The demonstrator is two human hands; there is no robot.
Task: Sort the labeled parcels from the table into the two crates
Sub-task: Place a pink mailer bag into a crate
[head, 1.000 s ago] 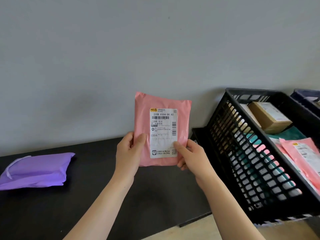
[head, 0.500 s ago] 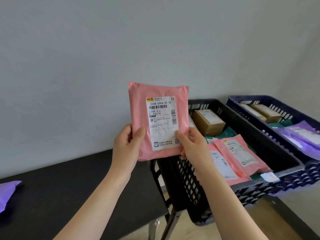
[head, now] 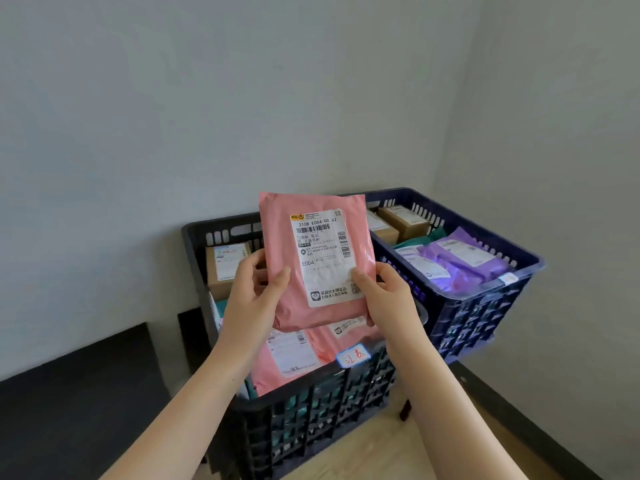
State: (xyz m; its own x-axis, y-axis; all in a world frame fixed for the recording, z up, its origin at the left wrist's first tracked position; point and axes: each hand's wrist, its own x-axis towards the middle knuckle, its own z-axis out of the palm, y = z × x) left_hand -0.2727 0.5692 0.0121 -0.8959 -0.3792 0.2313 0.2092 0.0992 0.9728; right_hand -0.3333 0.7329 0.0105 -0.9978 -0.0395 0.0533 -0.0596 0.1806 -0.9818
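**Item under check:** pink parcel (head: 316, 260), flat poly mailer. Held in the air by both hands, in front of the chest and over the black crate (head: 194, 233). Its upper R corner overlaps the blue crate (head: 485, 313) in view.

**Orientation:** long axis approx. vertical, top leaning slightly to the left. Short edges at top and bottom. The white label (head: 320, 237) faces the camera w/ print right way up; code "E004" is legible.

**Grip:**
- L hand (head: 252, 292) grips the lower left edge. Its fingers (head: 282, 277) are curled, thumb on the front face, the rest behind.
- R hand (head: 384, 296) grips the lower right edge, thumb pressed on the label's lower R corner, the rest wrapped behind.
- Both hands are closed on the parcel.

**Below the parcel:** its lower edge sits over other pink parcels (head: 273, 368) lying flat in the black crate. Contact can't be judged.

**Black crate:** also holds a brown box (head: 225, 268) at the rear left. A handwritten tag (head: 353, 355) is on the front rim.

**Blue crate:** just beside the black one on the R, sides touching or nearly so. It holds purple parcels (head: 460, 258) and brown boxes (head: 401, 218), w/ a small tag (head: 508, 278) on the rim.

**Surroundings:** dark surface (head: 86, 393) at lower left.
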